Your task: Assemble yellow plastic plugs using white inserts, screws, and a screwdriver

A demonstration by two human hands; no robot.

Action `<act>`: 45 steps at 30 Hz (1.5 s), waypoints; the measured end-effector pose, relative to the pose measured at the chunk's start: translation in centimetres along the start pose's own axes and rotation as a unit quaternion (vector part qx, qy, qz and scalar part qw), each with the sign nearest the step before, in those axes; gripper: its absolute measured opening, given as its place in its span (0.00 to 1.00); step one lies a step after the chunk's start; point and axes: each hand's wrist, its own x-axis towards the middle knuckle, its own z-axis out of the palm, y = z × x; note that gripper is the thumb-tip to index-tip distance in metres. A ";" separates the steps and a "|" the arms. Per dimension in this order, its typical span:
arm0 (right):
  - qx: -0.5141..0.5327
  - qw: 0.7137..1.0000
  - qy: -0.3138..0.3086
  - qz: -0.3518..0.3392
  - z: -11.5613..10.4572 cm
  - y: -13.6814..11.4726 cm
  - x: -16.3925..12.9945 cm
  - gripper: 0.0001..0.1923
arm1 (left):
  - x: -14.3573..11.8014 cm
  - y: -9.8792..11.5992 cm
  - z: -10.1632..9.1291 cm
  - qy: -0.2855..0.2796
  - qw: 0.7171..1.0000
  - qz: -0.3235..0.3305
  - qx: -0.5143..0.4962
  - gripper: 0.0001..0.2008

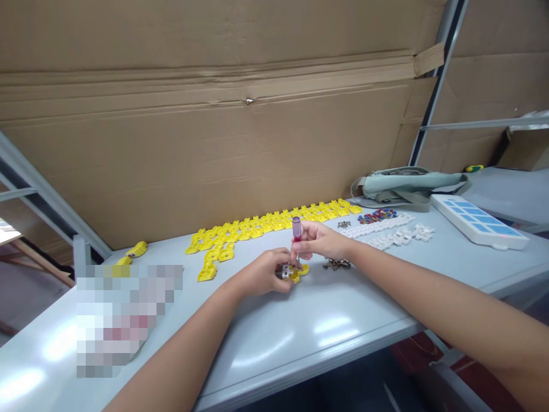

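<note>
Bare counter [300,337] lies open on the near side of the hands [291,257]. Beyond them, a row of yellow plastic parts [266,226] blocks the way to the cardboard wall [214,143]. Just right sits a small heap of screws [337,264], then white plastic parts [386,233]. Left stays open as far as the blurred patch.

Glossy, smooth grey table [300,326] reflecting ceiling lights. Matt brown corrugated cardboard [214,131] behind it, creased and rough at the folds. Yellow clips [257,226] and white clips [381,233] of smooth moulded plastic. Screwdriver [296,228] with a translucent red plastic handle and thin metal shaft. Small dull metal screws [337,264]. Soft grey-green cloth bag [407,186].
</note>
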 end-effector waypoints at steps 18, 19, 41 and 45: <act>-0.031 0.999 -0.004 0.045 0.5 0.6 0.2 0.11 | -0.4 -0.1 -0.5 -0.008 1.000 0.012 -0.002 0.23; -0.033 0.999 -0.004 0.043 0.5 0.5 0.2 0.11 | -0.3 -0.2 -0.5 -0.008 1.000 0.013 -0.003 0.23; -0.214 0.976 -0.035 -0.006 0.4 -1.1 -0.3 0.09 | -0.4 0.9 -0.5 -0.012 0.999 -0.021 -0.037 0.11; -0.185 0.983 0.018 -0.007 0.0 -0.8 -0.2 0.07 | -0.2 1.0 -0.5 -0.011 0.999 -0.021 -0.026 0.10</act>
